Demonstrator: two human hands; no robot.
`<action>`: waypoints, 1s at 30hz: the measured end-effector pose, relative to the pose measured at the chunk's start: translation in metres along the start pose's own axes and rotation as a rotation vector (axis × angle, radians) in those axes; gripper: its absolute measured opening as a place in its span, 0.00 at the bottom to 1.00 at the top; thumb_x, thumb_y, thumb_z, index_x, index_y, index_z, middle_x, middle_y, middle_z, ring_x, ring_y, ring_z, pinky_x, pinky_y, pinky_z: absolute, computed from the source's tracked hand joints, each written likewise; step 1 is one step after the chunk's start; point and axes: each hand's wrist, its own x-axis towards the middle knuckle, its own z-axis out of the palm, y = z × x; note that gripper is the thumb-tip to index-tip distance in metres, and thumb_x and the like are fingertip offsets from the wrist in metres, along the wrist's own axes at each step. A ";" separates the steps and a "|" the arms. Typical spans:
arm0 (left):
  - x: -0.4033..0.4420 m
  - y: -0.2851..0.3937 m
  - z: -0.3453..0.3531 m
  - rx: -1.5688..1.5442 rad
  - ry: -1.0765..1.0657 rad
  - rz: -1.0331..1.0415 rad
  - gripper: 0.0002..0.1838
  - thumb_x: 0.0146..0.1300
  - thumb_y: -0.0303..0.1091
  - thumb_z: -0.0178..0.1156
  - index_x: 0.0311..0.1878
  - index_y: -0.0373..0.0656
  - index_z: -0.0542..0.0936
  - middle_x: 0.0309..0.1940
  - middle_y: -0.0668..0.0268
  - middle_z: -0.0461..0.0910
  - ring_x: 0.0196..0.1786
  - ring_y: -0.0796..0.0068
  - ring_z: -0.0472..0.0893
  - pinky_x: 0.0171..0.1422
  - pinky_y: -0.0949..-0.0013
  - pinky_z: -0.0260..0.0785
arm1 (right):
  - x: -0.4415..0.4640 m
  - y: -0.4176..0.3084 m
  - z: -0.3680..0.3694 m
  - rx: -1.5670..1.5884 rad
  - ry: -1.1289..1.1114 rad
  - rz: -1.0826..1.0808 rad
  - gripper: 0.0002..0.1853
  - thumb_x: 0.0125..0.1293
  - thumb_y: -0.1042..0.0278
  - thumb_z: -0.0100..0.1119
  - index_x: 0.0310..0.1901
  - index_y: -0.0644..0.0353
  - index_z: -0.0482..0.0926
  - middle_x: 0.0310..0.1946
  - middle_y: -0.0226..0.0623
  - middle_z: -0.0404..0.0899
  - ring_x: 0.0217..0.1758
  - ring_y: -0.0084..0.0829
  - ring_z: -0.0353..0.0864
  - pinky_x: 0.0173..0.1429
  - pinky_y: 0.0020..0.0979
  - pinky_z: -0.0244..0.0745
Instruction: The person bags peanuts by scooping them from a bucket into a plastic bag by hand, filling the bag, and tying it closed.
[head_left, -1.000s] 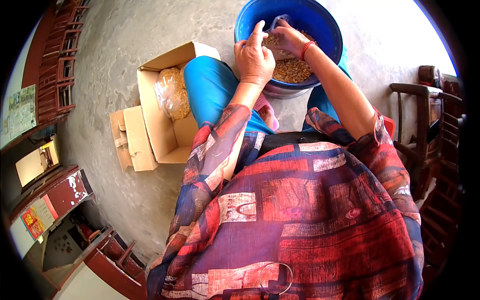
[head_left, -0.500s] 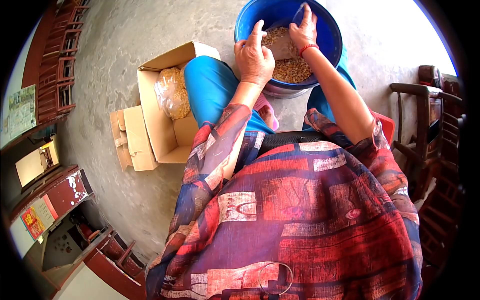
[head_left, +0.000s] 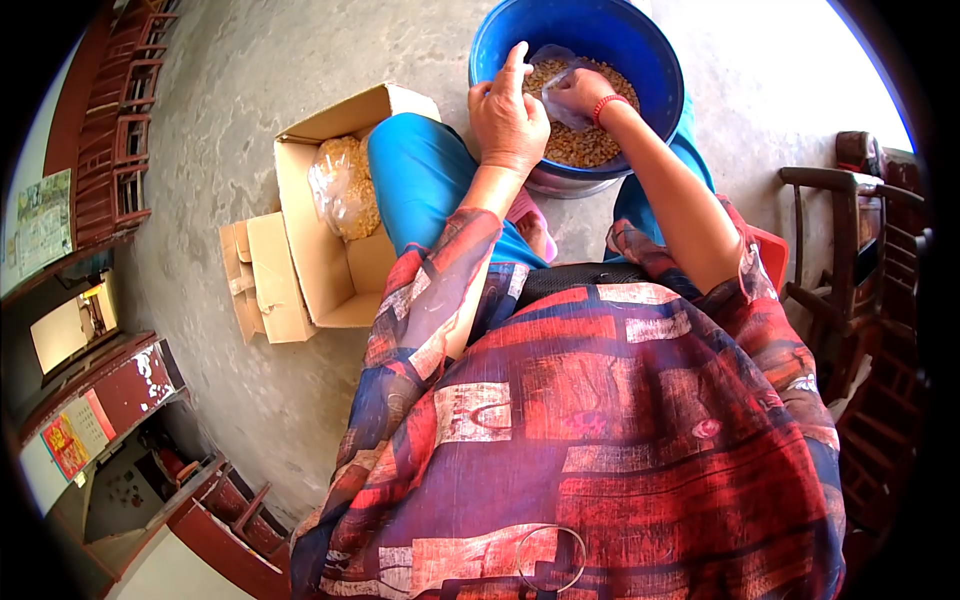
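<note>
Inside the blue bucket [head_left: 655, 60], my right hand [head_left: 585, 92] is closed on a clear plastic bag [head_left: 556, 84], just above the yellow kernels, which look like corn [head_left: 585, 148]. The fingertips are partly hidden by the hand and the crumpled film. My left hand [head_left: 510, 125] is at the bucket's near left rim, index finger and thumb stretched out and apart, the other fingers bent. Nothing shows in its grasp. A red bead bracelet [head_left: 606, 104] circles my right wrist.
An open cardboard box [head_left: 310, 260] stands on the concrete floor [head_left: 235, 130] left of my knee. It holds a filled clear bag of yellow kernels [head_left: 345, 190]. A dark wooden chair [head_left: 845, 180] stands at right, and red-brown furniture [head_left: 95, 140] lines the left side.
My right hand has moved down and left, deeper into the bucket. The plastic bag came down with it and is now bunched near the kernels. My left hand has stayed put.
</note>
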 end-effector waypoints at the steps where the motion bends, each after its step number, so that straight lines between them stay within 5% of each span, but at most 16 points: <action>1: -0.001 0.000 -0.001 0.005 -0.002 0.000 0.36 0.46 0.22 0.54 0.65 0.49 0.65 0.41 0.69 0.84 0.33 0.66 0.79 0.52 0.64 0.63 | 0.005 0.003 0.004 0.000 -0.001 -0.002 0.21 0.47 0.48 0.63 0.29 0.62 0.84 0.32 0.51 0.83 0.40 0.44 0.83 0.49 0.37 0.77; 3: 0.000 0.000 0.000 0.009 0.005 0.003 0.36 0.46 0.22 0.53 0.65 0.49 0.65 0.41 0.69 0.83 0.33 0.66 0.79 0.52 0.64 0.63 | 0.013 0.011 0.013 -0.121 0.454 0.094 0.20 0.47 0.49 0.64 0.32 0.60 0.85 0.32 0.49 0.83 0.41 0.41 0.84 0.47 0.37 0.77; 5: 0.000 0.001 0.000 0.008 0.011 0.008 0.36 0.46 0.22 0.53 0.65 0.49 0.65 0.41 0.69 0.83 0.33 0.65 0.79 0.52 0.64 0.63 | 0.019 0.022 0.009 -0.061 0.420 0.210 0.15 0.52 0.56 0.61 0.34 0.58 0.84 0.31 0.47 0.83 0.38 0.38 0.84 0.46 0.35 0.78; 7: 0.000 0.001 -0.002 -0.024 -0.044 -0.029 0.36 0.47 0.20 0.54 0.65 0.48 0.65 0.42 0.66 0.82 0.44 0.69 0.80 0.53 0.64 0.60 | 0.029 0.035 0.000 -0.041 0.489 0.204 0.38 0.49 0.62 0.61 0.63 0.55 0.60 0.49 0.56 0.76 0.52 0.54 0.77 0.58 0.44 0.72; 8: 0.000 0.001 -0.002 -0.023 -0.043 -0.029 0.36 0.47 0.20 0.54 0.65 0.48 0.65 0.42 0.66 0.82 0.44 0.69 0.80 0.53 0.64 0.60 | 0.023 0.033 -0.002 -0.011 0.603 0.148 0.40 0.49 0.62 0.61 0.66 0.53 0.55 0.51 0.56 0.73 0.53 0.56 0.75 0.58 0.44 0.71; 11: 0.000 0.001 -0.002 -0.019 -0.037 -0.026 0.36 0.47 0.20 0.54 0.65 0.48 0.65 0.42 0.66 0.82 0.44 0.69 0.80 0.53 0.64 0.60 | 0.016 0.026 -0.013 0.069 0.675 0.161 0.40 0.50 0.63 0.59 0.67 0.51 0.55 0.50 0.55 0.75 0.53 0.55 0.76 0.58 0.44 0.71; 13: 0.001 0.000 0.000 0.007 0.012 -0.005 0.36 0.46 0.22 0.53 0.64 0.50 0.66 0.41 0.71 0.84 0.33 0.67 0.79 0.52 0.65 0.63 | 0.015 0.028 -0.022 0.068 0.694 0.188 0.37 0.51 0.63 0.58 0.65 0.50 0.58 0.45 0.51 0.79 0.51 0.52 0.78 0.56 0.43 0.72; 17: 0.001 -0.002 0.001 0.007 0.009 -0.003 0.36 0.46 0.22 0.53 0.65 0.50 0.66 0.40 0.71 0.84 0.33 0.67 0.79 0.52 0.65 0.64 | 0.018 0.046 -0.038 0.019 0.766 0.149 0.24 0.56 0.62 0.53 0.57 0.50 0.69 0.38 0.51 0.81 0.43 0.51 0.81 0.50 0.44 0.74; 21: 0.001 -0.001 0.001 0.008 0.011 -0.002 0.37 0.46 0.21 0.53 0.65 0.50 0.66 0.40 0.71 0.84 0.32 0.67 0.79 0.51 0.65 0.64 | 0.009 0.050 -0.050 -0.020 0.706 0.090 0.23 0.57 0.63 0.51 0.57 0.46 0.69 0.37 0.50 0.81 0.42 0.52 0.80 0.49 0.44 0.74; 23: 0.001 0.000 0.001 0.008 0.013 -0.001 0.37 0.45 0.21 0.52 0.65 0.50 0.66 0.40 0.71 0.84 0.32 0.67 0.79 0.51 0.65 0.64 | -0.009 0.026 -0.054 -0.265 1.067 -0.316 0.20 0.55 0.66 0.52 0.52 0.49 0.74 0.35 0.47 0.81 0.40 0.48 0.81 0.47 0.41 0.75; 24: 0.002 0.000 0.001 0.005 0.015 -0.002 0.37 0.45 0.21 0.52 0.64 0.50 0.66 0.40 0.71 0.84 0.32 0.66 0.79 0.51 0.65 0.64 | -0.031 -0.001 -0.063 -0.259 1.003 -0.326 0.28 0.47 0.76 0.55 0.55 0.57 0.72 0.54 0.52 0.71 0.58 0.51 0.71 0.60 0.40 0.70; 25: 0.001 0.000 0.001 0.003 0.016 -0.004 0.37 0.45 0.21 0.52 0.64 0.50 0.66 0.41 0.71 0.84 0.33 0.66 0.79 0.51 0.65 0.64 | -0.027 -0.001 -0.065 -0.258 1.001 -0.327 0.28 0.47 0.76 0.55 0.55 0.57 0.72 0.54 0.52 0.71 0.58 0.51 0.71 0.60 0.40 0.70; 27: 0.001 -0.001 0.000 0.010 0.013 -0.007 0.37 0.45 0.21 0.52 0.64 0.50 0.66 0.40 0.71 0.84 0.33 0.66 0.79 0.51 0.65 0.64 | -0.017 -0.001 -0.069 -0.017 0.436 -0.502 0.14 0.53 0.69 0.53 0.42 0.53 0.80 0.32 0.43 0.82 0.37 0.43 0.81 0.45 0.35 0.76; 29: 0.002 -0.001 0.001 0.011 0.017 -0.005 0.37 0.45 0.21 0.52 0.64 0.51 0.66 0.40 0.71 0.84 0.34 0.66 0.79 0.51 0.65 0.64 | -0.039 -0.039 -0.074 -0.057 -0.173 -0.581 0.09 0.55 0.70 0.52 0.34 0.59 0.81 0.28 0.38 0.82 0.32 0.31 0.82 0.39 0.31 0.77; 30: 0.002 -0.002 0.002 0.007 0.012 -0.011 0.36 0.46 0.21 0.52 0.64 0.51 0.66 0.41 0.71 0.84 0.34 0.66 0.79 0.51 0.65 0.64 | -0.045 -0.048 -0.065 0.063 -0.480 -0.319 0.10 0.57 0.71 0.49 0.36 0.61 0.81 0.26 0.36 0.81 0.28 0.28 0.80 0.32 0.30 0.76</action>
